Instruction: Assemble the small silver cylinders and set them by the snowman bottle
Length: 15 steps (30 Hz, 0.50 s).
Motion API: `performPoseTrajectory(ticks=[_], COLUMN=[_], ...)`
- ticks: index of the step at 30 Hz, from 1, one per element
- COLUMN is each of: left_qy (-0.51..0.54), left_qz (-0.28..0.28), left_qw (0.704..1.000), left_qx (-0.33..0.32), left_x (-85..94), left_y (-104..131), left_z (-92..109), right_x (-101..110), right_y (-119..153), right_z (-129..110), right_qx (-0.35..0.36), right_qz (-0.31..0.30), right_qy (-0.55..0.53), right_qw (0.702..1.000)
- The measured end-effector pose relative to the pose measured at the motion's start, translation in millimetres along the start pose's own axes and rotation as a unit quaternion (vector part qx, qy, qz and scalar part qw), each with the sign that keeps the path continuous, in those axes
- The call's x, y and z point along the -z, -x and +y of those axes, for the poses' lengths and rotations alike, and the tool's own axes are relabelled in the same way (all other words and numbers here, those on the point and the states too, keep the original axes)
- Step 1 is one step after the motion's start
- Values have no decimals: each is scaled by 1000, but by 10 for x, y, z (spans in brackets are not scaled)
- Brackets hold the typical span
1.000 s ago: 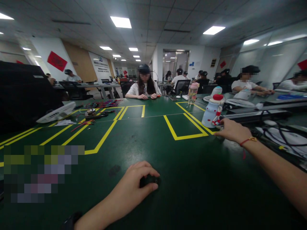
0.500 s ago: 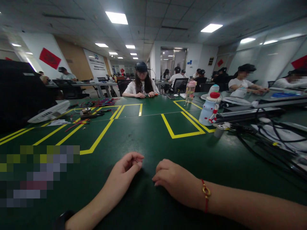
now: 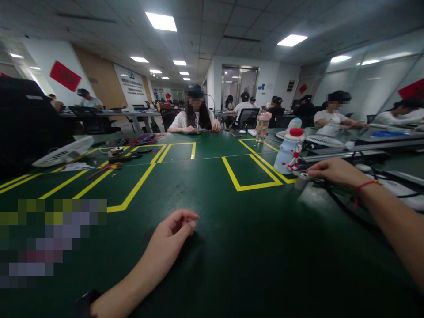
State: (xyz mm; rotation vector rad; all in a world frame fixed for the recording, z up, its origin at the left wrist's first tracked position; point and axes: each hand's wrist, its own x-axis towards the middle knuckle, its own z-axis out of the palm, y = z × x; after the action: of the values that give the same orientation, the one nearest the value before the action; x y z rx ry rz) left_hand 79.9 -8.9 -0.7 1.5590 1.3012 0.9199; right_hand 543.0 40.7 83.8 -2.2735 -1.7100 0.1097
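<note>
My left hand (image 3: 174,240) rests on the green table (image 3: 212,282), half curled. Its thumb tip sits a little apart from the fingers, and nothing shows between them. My right hand (image 3: 334,173), with a red cord bracelet at the wrist, is stretched out to the right. Its thumb and fingers are pinched together at the top of a small silvery metal cylinder (image 3: 300,182); what lies between the fingertips is too small to make out. Just behind the cylinder stands a light blue bottle (image 3: 285,154) with a red cap.
A pink-lidded bottle (image 3: 263,128) stands farther back. Black cables (image 3: 344,207) and metal rails (image 3: 347,154) lie at right. Yellow tape (image 3: 258,186) marks the table. Coloured wires (image 3: 139,140) and a white fan (image 3: 64,152) lie at left. Across the table sits a person (image 3: 195,112).
My right hand has moved from beside my left hand, rightward and away from me, to the metal cylinder. My left hand has stayed in place.
</note>
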Motion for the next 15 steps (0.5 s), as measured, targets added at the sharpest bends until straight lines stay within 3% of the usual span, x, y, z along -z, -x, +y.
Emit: performPoseTrajectory(ticks=[15], left_qy=[4], left_qz=[-20], left_qw=[1000], left_qx=[6], left_x=[13], left_y=[9], left_z=[28], right_x=[-149], right_y=[-63], right_z=[68], right_qx=[3], right_qz=[-16], right_qy=[-53], right_qw=[998])
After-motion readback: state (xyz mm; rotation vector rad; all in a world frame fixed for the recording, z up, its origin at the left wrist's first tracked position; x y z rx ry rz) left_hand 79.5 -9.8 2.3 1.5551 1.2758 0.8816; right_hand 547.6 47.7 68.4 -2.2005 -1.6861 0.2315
